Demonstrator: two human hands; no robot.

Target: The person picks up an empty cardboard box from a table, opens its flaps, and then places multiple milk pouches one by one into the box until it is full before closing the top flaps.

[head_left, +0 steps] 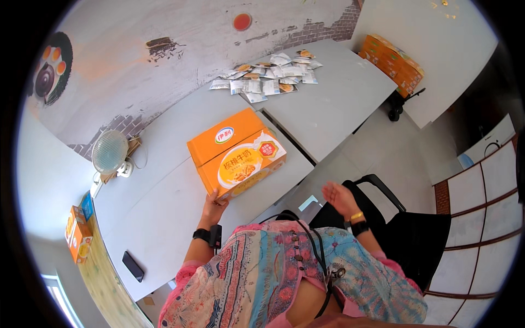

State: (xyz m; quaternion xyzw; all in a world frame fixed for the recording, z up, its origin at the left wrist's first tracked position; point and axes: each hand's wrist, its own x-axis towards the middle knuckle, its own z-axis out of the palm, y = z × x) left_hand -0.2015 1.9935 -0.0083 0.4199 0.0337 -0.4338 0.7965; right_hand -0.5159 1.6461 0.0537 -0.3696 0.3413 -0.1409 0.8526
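At the near left, we are seeing a dark phone lying on the grey table. We are gripping the near corner of the orange carton with our left hand. We are holding our right hand wide and unloaded, apart from the carton, beside the black chair. The carton is resting on the table near its edge; its long axis is running from near left to far right, its printed panel is facing up, and its lettering is standing upright toward us. Beyond, a fan is standing left; white sachets are lying in a far heap.
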